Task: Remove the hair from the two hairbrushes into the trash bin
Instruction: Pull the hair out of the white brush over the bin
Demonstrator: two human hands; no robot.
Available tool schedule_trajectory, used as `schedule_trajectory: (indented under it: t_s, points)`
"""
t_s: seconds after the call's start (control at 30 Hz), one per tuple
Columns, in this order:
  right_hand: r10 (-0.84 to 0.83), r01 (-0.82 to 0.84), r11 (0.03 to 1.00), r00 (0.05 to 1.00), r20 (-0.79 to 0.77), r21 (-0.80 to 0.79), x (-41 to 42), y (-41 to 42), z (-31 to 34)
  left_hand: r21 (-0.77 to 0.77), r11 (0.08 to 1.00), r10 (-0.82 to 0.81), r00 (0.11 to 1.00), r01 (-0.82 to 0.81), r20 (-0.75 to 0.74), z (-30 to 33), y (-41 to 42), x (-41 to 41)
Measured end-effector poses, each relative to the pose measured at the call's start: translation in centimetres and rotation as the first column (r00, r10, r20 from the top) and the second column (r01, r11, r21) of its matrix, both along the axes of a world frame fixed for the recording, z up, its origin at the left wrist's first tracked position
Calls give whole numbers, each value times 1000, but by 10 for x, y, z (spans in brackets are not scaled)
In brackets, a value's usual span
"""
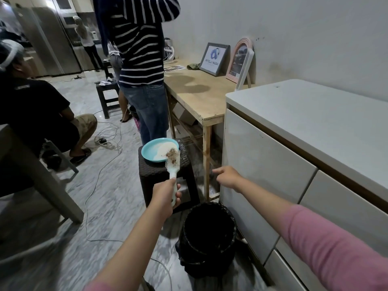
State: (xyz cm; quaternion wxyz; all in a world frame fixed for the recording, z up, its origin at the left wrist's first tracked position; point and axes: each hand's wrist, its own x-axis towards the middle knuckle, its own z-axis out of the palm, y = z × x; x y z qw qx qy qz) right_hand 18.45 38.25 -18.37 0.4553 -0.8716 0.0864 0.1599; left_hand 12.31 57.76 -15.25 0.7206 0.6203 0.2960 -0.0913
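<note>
The left hand [165, 194] grips the brush [173, 164] by its handle, hair [172, 154] facing up for picking, while the empty right hand [227, 177], fingers loose, reaches forward above the bin [207, 238].

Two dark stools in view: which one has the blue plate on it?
The near woven stool, just beyond the left hand and hairbrush, carries the blue plate. The far stool holds only papers.

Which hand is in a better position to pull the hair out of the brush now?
The right hand. It holds nothing, and its fingers are free beside the hairbrush. The left hand already grips the brush handle, so it should hold the brush steady over the trash bin.
</note>
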Motion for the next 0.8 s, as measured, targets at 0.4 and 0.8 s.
schedule_trajectory:
  t_s: [0.4,0.8]
  points:
    - [-97,21,968,950,298,248,2,27,18,38,992,-120,993,120,6,-5,-25,-12]
    - [-49,48,999,877,477,13,-15,59,31,172,976,-148,985,132,85,-11,-38,-23]
